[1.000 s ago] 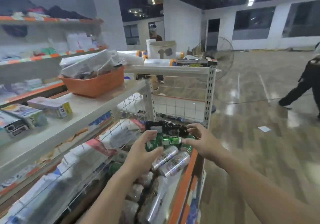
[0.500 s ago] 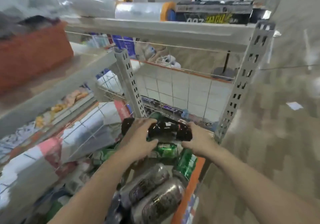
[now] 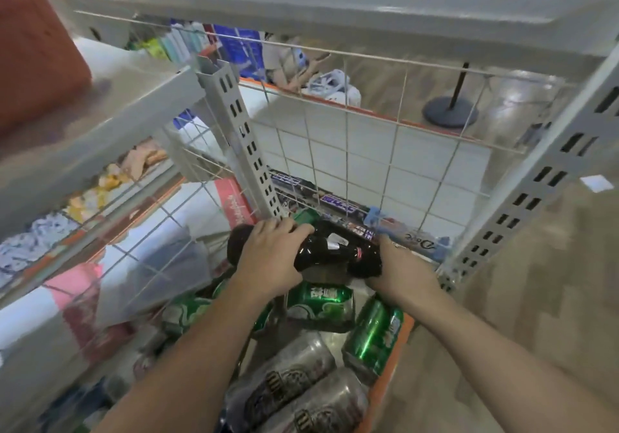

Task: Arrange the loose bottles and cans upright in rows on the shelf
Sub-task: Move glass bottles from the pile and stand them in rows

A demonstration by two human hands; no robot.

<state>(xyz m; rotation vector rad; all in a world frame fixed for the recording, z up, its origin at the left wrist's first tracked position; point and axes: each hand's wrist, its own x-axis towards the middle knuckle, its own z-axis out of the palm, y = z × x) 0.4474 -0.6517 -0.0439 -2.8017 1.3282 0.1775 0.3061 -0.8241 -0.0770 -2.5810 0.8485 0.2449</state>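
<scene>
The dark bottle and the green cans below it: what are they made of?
Dark bottle: seemingly glossy plastic holding dark liquid, judging by sharp highlights and a moulded waist. Green cans: probably thin printed metal, perhaps aluminium, given their metallic sheen.

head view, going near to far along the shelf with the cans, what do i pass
silver cans → green cans → dark bottle → snack bars → wire grid
</scene>
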